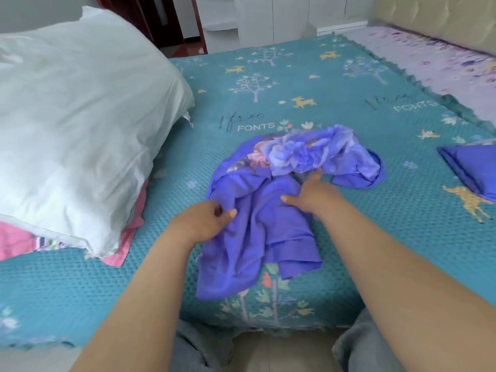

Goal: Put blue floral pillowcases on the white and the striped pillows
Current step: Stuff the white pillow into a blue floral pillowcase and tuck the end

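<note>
A crumpled blue floral pillowcase lies on the teal bedspread in front of me. My left hand pinches its left edge between thumb and fingers. My right hand reaches into the folds at its middle, and the fingertips are partly hidden by cloth. A big white pillow sits at the left, on top of a pink striped pillow that shows only at its near edge. A second blue pillowcase, folded flat, lies at the right edge of the view.
The bed's near edge is just below the pillowcase, with my grey trouser legs against it. A lilac patterned sheet covers the far right of the bed. White cupboards and a dark red door stand behind.
</note>
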A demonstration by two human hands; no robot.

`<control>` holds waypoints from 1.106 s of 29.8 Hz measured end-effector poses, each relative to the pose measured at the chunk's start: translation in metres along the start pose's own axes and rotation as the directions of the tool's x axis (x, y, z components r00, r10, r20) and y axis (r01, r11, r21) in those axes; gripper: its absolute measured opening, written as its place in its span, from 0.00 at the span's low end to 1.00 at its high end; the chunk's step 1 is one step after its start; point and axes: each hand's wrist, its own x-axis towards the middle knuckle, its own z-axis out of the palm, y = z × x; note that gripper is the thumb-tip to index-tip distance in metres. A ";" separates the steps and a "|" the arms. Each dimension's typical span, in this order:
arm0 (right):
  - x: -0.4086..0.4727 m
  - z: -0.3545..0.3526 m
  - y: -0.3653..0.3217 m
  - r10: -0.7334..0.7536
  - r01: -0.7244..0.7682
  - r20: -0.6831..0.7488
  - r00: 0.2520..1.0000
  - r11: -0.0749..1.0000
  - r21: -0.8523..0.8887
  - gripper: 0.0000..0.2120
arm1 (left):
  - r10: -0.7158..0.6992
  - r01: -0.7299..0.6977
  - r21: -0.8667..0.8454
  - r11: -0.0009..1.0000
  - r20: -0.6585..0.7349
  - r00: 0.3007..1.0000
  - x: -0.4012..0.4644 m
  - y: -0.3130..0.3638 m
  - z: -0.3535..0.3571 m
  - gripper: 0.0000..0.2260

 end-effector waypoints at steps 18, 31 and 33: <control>-0.080 -0.087 0.071 -0.108 0.111 -0.028 0.994 0.974 0.195 0.14 | 0.235 -0.270 -0.016 0.963 -0.442 0.866 0.034 0.020 0.027 0.29; -0.057 -0.042 0.042 -0.202 0.181 -0.256 0.945 0.978 -0.103 0.25 | 0.449 -0.349 0.308 0.885 -0.366 0.815 0.036 0.066 0.056 0.22; -0.052 -0.041 0.041 -0.187 0.158 -0.247 0.951 0.979 -0.132 0.21 | 0.412 -0.337 0.244 0.909 -0.425 0.806 0.040 0.068 0.053 0.14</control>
